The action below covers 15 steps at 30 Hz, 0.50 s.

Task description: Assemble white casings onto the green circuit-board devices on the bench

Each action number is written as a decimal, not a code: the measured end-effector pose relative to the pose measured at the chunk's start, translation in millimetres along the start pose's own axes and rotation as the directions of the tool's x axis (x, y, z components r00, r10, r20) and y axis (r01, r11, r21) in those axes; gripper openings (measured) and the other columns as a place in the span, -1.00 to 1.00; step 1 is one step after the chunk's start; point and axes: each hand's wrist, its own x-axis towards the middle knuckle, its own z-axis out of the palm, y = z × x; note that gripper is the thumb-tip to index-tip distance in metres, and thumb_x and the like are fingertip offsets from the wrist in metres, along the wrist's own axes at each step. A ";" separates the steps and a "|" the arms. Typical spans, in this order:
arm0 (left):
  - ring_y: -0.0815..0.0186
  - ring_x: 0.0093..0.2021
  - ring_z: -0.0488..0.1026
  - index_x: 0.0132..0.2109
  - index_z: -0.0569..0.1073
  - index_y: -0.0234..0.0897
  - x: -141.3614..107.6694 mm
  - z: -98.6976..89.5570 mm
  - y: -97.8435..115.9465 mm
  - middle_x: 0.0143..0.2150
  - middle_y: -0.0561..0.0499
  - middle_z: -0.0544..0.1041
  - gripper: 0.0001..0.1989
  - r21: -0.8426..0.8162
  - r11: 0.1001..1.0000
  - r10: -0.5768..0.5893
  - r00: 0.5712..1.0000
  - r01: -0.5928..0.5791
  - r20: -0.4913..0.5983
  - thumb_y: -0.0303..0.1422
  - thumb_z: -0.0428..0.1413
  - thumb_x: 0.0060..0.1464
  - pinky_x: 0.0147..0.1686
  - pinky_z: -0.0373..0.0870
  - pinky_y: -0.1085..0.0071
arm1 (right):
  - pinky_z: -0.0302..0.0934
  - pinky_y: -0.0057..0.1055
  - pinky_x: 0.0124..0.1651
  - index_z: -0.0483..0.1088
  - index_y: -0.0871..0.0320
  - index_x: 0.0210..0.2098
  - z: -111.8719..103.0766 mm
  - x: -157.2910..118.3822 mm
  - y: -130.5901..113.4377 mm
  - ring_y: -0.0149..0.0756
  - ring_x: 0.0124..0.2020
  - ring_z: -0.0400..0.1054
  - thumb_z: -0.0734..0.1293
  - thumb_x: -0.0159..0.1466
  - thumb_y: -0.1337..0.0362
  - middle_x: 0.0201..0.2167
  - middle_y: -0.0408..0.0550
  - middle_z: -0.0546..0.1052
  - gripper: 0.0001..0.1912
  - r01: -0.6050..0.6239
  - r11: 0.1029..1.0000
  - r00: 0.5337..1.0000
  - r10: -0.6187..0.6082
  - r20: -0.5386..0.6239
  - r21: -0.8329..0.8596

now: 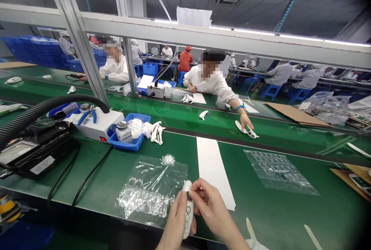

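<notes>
My left hand is closed around a white handheld device with a column of round buttons and a rounded head. At the device's neck, just under the head, my right hand has its thumb and index finger pinched together. Whatever lies between those fingertips is too small to make out. Beside my left hand lies a clear plastic bag of small transparent pieces. A white paper strip stretches away behind my right hand.
A blue tray holds a metal-capped jar and white cloths. Left of it stand a white box and a black hose. A second plastic bag lies right. Across the green conveyor, a co-worker's hand touches a white shell.
</notes>
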 end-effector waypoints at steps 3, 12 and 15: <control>0.55 -0.79 0.17 -0.27 0.31 -0.28 2.1 -1.6 0.9 -0.60 0.19 0.33 -0.51 0.134 0.984 0.117 0.993 -0.119 0.029 0.11 0.02 0.05 -0.81 0.02 0.61 | 0.13 -0.52 -0.59 0.19 0.09 -0.34 3.7 0.6 6.0 -0.44 -0.67 0.23 0.26 0.31 0.11 -0.68 -0.31 0.29 -0.78 -0.070 0.979 0.997 0.062 0.044 0.192; 0.43 -0.76 0.23 -0.33 0.42 -0.23 -3.8 -13.9 -3.6 -0.67 0.12 0.34 -0.42 0.331 0.938 0.111 0.994 -0.100 -0.014 0.17 -0.19 0.10 -0.77 0.14 0.54 | 0.23 -0.53 -0.49 0.40 0.09 -0.13 -4.9 -0.5 -9.2 -0.41 -0.41 0.28 0.30 0.28 0.12 -0.13 -0.01 0.36 -0.76 0.109 0.989 0.990 -0.118 0.084 0.104; 0.21 -0.48 0.50 -0.20 0.52 -0.22 -6.6 -22.1 -4.0 -0.41 -0.13 0.57 -0.39 0.494 0.849 0.260 0.962 -0.187 -0.082 0.18 -0.13 0.05 -0.41 0.48 0.33 | 0.21 -0.56 -0.56 0.51 0.13 -0.24 -12.3 6.1 -14.3 -0.45 -0.49 0.29 0.35 0.23 0.14 -0.26 -0.05 0.41 -0.79 0.092 0.995 0.970 -0.098 0.224 0.036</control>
